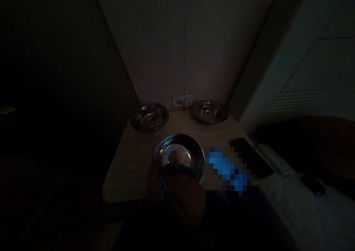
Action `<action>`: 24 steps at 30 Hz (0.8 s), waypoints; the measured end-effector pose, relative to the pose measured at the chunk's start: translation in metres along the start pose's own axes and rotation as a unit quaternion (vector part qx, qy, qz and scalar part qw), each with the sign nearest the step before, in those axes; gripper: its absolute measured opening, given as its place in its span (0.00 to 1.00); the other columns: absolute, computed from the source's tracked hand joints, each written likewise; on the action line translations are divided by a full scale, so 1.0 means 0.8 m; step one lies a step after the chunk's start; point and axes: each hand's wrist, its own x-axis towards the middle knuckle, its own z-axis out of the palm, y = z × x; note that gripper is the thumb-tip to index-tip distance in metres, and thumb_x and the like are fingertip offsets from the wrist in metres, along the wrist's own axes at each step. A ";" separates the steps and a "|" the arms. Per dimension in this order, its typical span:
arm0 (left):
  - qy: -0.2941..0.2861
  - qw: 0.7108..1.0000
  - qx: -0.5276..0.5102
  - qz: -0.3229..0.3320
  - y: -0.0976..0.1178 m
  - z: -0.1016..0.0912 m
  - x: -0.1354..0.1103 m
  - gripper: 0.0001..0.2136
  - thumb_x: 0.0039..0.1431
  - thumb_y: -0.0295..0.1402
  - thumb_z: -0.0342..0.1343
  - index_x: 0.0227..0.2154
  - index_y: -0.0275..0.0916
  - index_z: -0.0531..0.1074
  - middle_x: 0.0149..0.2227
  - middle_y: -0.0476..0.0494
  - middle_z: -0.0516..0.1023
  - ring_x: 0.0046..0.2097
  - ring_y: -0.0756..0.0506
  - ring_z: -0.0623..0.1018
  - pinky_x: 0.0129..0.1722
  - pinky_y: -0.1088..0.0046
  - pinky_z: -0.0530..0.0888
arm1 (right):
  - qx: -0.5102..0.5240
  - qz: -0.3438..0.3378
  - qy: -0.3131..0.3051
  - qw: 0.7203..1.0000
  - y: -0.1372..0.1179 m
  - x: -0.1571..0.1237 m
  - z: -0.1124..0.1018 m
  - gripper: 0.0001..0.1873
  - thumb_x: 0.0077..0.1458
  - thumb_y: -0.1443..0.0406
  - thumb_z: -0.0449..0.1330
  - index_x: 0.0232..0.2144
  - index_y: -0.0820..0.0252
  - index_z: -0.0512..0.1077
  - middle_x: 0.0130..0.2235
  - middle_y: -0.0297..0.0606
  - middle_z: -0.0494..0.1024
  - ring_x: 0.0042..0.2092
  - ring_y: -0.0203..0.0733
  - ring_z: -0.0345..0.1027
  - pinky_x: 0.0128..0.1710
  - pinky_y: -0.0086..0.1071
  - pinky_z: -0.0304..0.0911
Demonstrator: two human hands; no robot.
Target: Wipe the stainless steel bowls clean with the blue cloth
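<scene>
A shiny steel bowl (195, 153) with a round sticker on its inside bottom stands at the front of the small wooden table (127, 169). My left hand (153, 182) is at the bowl's near left rim, closed on its edge; most of its fingers are lost in the dark. Inside the near part of the bowl, my right hand (186, 195) presses a dark bluish-green cloth (176, 167) against the steel. Its fingers are wrapped in the cloth, and some folds hang over the rim.
Steel bowls (149, 118) lie at the table's back left, and several nested ones (210, 112) at the back right. A wall socket (181, 101) holds a plug between them. At right are a blurred blue-lit patch (226, 168), a dark flat object (262, 164) and another dark object (313, 185).
</scene>
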 end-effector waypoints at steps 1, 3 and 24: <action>0.000 1.000 -0.001 -0.010 0.005 0.000 0.000 0.22 0.48 0.51 0.54 0.34 0.38 0.77 0.36 0.41 0.80 0.49 0.37 0.75 0.50 0.62 0.70 | -0.007 -0.001 -0.002 1.000 0.001 -0.001 0.001 0.25 0.59 0.63 0.50 0.58 0.65 0.59 0.55 0.45 0.70 0.56 0.45 0.62 0.54 0.38 0.60; -0.020 0.999 -0.002 -0.029 0.014 0.001 0.000 0.24 0.47 0.52 0.55 0.35 0.35 0.77 0.36 0.39 0.80 0.46 0.37 0.76 0.47 0.61 0.71 | -0.035 -0.015 -0.022 0.999 0.011 -0.009 -0.004 0.25 0.59 0.61 0.52 0.57 0.65 0.61 0.53 0.46 0.72 0.54 0.47 0.65 0.52 0.40 0.62; -0.038 0.999 0.034 0.014 0.009 0.004 -0.009 0.21 0.48 0.44 0.60 0.44 0.40 0.72 0.45 0.42 0.77 0.49 0.38 0.74 0.50 0.62 0.69 | 0.015 -0.006 0.135 0.991 0.009 0.015 0.017 0.20 0.61 0.66 0.48 0.54 0.65 0.63 0.49 0.48 0.75 0.50 0.46 0.69 0.48 0.39 0.66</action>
